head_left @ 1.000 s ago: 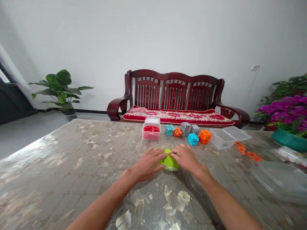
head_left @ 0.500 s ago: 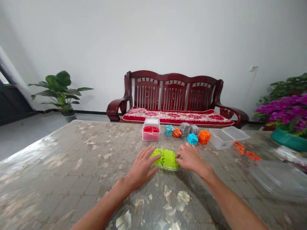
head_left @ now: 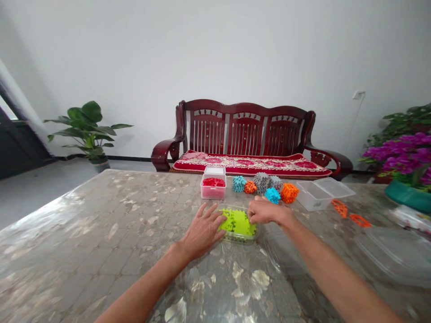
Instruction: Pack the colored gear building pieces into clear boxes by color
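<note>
Bright green interlocking pieces [head_left: 240, 222] fill a clear tub [head_left: 243, 240] centred on the counter [head_left: 131, 237]. The left hand [head_left: 203, 229], fingers spread, rests at its left side; the right hand [head_left: 264, 211] curls over the right edge, its grip hidden. They seem to be settling or sorting the pieces; the next move likely calls for fingertip pressure or a pinch. Beyond stands a box of red pieces [head_left: 213, 193].

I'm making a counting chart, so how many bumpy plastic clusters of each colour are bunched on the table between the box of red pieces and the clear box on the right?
Blue bumpy plastic clusters: 2
Orange bumpy plastic clusters: 2
Grey bumpy plastic clusters: 2
Total: 6
</note>
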A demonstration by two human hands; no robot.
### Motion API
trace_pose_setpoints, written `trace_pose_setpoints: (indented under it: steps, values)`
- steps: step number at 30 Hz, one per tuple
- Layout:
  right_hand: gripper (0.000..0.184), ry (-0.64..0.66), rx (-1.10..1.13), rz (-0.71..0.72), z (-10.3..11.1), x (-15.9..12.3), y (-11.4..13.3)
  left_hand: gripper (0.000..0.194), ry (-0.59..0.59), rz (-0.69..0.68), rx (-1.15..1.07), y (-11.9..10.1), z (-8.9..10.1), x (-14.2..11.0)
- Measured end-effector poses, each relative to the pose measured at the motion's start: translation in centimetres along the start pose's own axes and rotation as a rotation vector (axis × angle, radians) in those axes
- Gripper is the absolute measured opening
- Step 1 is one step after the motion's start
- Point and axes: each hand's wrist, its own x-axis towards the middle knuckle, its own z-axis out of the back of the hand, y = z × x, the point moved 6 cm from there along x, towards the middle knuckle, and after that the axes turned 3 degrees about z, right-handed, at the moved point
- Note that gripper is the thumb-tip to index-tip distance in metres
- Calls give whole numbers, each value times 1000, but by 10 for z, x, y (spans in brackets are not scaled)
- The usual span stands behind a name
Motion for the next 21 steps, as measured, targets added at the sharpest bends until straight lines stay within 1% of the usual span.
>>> trace_pose_setpoints:
  steps: [3, 6, 9, 12, 15, 18, 21]
  values:
    - [17, -26, -20, -24, 4, 0, 1, 24, -19, 32, -6, 2, 1, 0]
    - [27, -111, -35, -64, 13, -2, 4, 23, -30, 39, -6, 2, 3, -2]
    - [33, -195, 20, -43, 18, 1, 14, 20, -51, 50, -9, 2, 4, -5]
    - [30, -245, 102, 5, 14, 8, 29, 17, -104, 75, -13, 3, 5, -11]
    - [23, -264, 85, -32, 8, 14, 41, 19, -160, 91, -17, 4, 4, -18]
    - [22, -260, 56, -89, 4, 17, 50, 21, -165, 89, -13, 4, 1, -24]
    - [16, -245, 47, -104, 3, 18, 56, 24, -156, 91, -2, 4, -2, -26]
